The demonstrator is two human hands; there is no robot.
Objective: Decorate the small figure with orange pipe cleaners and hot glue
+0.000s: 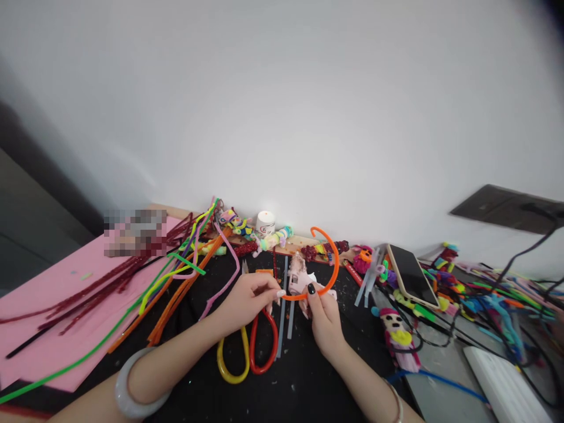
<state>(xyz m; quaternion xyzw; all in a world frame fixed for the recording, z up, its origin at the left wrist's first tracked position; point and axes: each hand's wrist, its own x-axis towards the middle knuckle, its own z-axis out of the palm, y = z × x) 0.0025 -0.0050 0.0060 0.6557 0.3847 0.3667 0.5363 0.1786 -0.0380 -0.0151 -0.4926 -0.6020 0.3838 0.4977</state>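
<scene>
An orange pipe cleaner (337, 258) stretches between my two hands, its free end curling up in a hook. My left hand (253, 299) pinches its left part between thumb and fingertips. On the other side, my right hand (324, 320) grips it with thumb and fingers closed. Scissors with one yellow and one red handle (274, 346) lie under my left hand, their blades partly hidden. Right behind the hands is a pale pink glue gun (299, 279), partly covered. Translucent glue sticks (282, 329) lie between the hands on the black mat (238, 405).
Loose pipe cleaners (176, 294) spread over a pink sheet (30, 329) at left. A white cup (265, 223) stands by the wall. To the right are a phone (412, 273), a pipe-cleaner doll (399, 341), black cables (524, 252) and a white power strip (506, 382).
</scene>
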